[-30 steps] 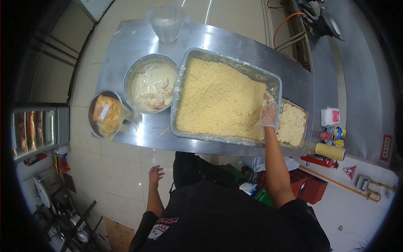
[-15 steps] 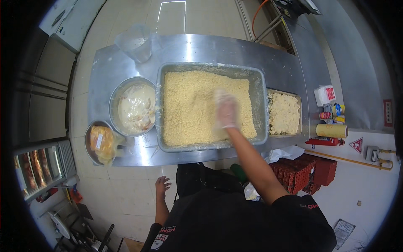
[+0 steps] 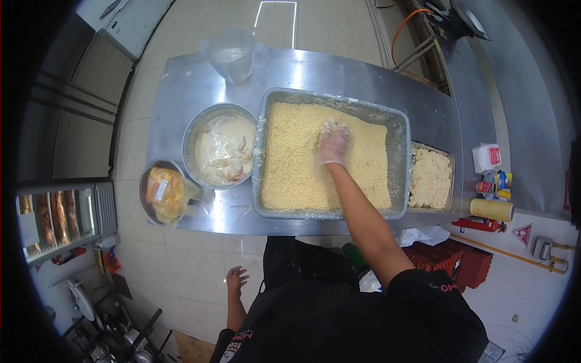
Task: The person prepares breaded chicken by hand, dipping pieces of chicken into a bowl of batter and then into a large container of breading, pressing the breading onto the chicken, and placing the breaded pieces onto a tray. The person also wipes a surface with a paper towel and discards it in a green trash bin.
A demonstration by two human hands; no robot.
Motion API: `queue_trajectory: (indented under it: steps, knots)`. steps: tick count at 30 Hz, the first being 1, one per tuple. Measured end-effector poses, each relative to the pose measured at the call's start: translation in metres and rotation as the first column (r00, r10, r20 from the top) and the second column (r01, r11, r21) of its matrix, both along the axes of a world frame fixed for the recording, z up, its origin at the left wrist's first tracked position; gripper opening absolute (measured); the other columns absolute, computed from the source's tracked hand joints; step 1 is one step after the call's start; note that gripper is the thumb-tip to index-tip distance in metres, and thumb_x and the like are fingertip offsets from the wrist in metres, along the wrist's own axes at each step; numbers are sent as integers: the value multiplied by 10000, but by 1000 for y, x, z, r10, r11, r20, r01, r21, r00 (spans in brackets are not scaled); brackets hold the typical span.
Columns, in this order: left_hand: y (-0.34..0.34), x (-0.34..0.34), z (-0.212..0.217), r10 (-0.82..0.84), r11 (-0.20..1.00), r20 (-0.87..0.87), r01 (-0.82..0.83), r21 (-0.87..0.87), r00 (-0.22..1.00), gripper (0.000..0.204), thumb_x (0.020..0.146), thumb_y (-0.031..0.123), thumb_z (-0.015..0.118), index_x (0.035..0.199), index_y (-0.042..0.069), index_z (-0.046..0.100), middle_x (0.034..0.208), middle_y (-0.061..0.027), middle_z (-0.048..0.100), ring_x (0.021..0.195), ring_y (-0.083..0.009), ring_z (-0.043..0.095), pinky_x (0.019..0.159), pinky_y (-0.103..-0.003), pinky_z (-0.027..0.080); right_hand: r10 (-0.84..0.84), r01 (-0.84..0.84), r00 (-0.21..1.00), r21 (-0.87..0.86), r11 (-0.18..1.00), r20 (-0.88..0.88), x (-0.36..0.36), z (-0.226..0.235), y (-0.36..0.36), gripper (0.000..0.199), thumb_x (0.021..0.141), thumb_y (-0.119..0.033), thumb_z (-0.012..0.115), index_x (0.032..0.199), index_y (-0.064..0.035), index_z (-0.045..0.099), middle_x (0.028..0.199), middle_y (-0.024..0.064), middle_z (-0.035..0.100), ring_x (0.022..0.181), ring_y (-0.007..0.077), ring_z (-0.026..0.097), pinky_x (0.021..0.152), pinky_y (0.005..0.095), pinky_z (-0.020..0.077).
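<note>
From my remote post, I view the gloved right hand (image 3: 334,145) at the yellow crumbs (image 3: 293,166) in the grey tub (image 3: 397,166), near the worktop (image 3: 417,103)'s front edge; its grip I cannot tell. The left hand (image 3: 236,279) hangs beyond that edge, fingers loosely spread.

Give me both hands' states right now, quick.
Left hand: open, nothing visible in it.
Right hand: gloved, at the yellow crumbs; open or closed cannot be told.
</note>
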State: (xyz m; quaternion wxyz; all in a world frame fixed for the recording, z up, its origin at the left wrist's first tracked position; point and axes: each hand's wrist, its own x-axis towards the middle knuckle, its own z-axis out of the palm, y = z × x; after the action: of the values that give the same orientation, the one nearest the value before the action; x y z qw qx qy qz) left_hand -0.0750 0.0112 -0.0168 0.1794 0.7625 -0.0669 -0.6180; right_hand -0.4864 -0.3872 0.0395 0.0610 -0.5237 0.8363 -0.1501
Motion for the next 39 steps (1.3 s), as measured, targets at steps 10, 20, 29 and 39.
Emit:
queue_trajectory:
  steps: [10,20,29,39]
  knots:
    - [5,-28,0,33,999,-46,-34,-26,998,338,886,318,485,1129,84,506,1003,-110,631,731,-199,633,583,-299,454,696,-689,717,123,714,-26,105,126,29,336,811,-280,502,1006,-25,602,1014,198,594,967,326,563,854,427,433]
    - [2,-28,-5,13,1000,-58,-14,-8,998,322,897,296,458,1135,83,499,1030,-112,624,757,-211,631,611,-318,459,746,-749,661,20,662,82,-14,48,67,193,850,-223,500,739,-72,548,639,112,543,549,232,525,494,349,454]
    - [3,-36,-3,43,998,-49,-45,-50,998,334,897,305,459,1143,83,497,1031,-117,624,761,-203,631,630,-323,459,235,-315,697,-5,949,677,-84,54,18,442,881,-306,487,1244,-53,477,1120,165,580,1078,304,516,923,332,399]
    - [28,-48,-9,75,997,-80,-76,-12,994,350,895,309,458,1155,76,487,1040,-122,624,758,-217,635,608,-323,463,383,-394,728,109,912,-569,-35,1,-2,422,936,-226,350,1286,2,413,1317,183,431,1210,253,422,1026,367,333]
